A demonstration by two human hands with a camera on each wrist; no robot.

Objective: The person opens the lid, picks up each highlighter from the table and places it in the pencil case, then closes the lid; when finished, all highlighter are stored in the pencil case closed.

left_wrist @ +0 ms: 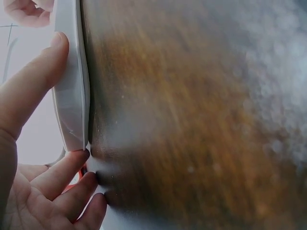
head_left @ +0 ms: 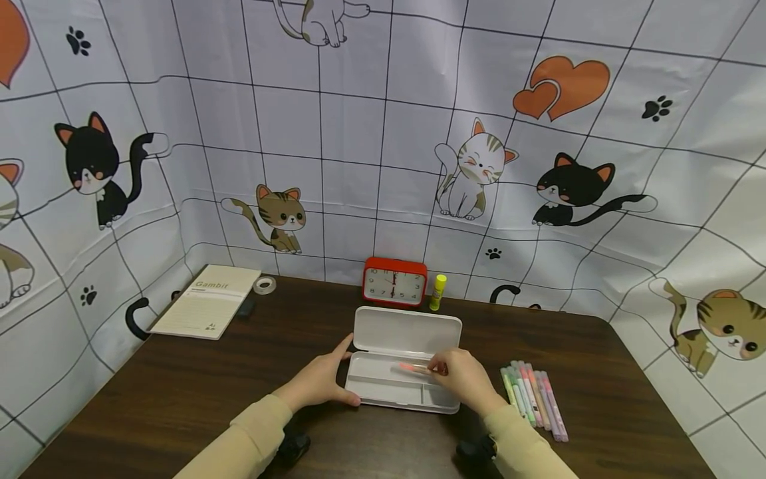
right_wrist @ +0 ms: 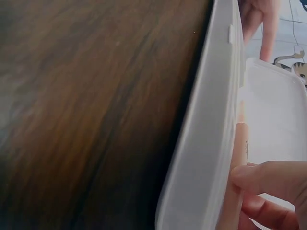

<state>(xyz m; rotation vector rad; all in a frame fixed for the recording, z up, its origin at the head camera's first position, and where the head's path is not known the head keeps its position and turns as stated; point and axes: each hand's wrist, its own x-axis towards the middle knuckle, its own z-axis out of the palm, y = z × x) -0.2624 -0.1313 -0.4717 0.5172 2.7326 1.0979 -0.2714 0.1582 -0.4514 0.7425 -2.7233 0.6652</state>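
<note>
A white pencil case (head_left: 380,389) lies on the table with its lid (head_left: 407,331) folded back. My left hand (head_left: 320,380) holds the case's left end, thumb along the front wall and fingers around the side. In the left wrist view the thumb (left_wrist: 41,74) rests on the case wall (left_wrist: 72,108). My right hand (head_left: 467,380) pinches a peach-orange highlighter pen (head_left: 414,368) over the back compartment. The right wrist view shows thumb and fingers on the pen barrel (right_wrist: 241,146), just inside the case's rim; whether the pen touches the bottom is unclear.
Several pastel highlighter pens (head_left: 532,396) lie side by side right of the case. Behind it stand a red alarm clock (head_left: 395,282) and a yellow glue stick (head_left: 438,293). A notebook (head_left: 206,303), a tape roll (head_left: 264,285) and a dark small block (head_left: 246,307) are at back left.
</note>
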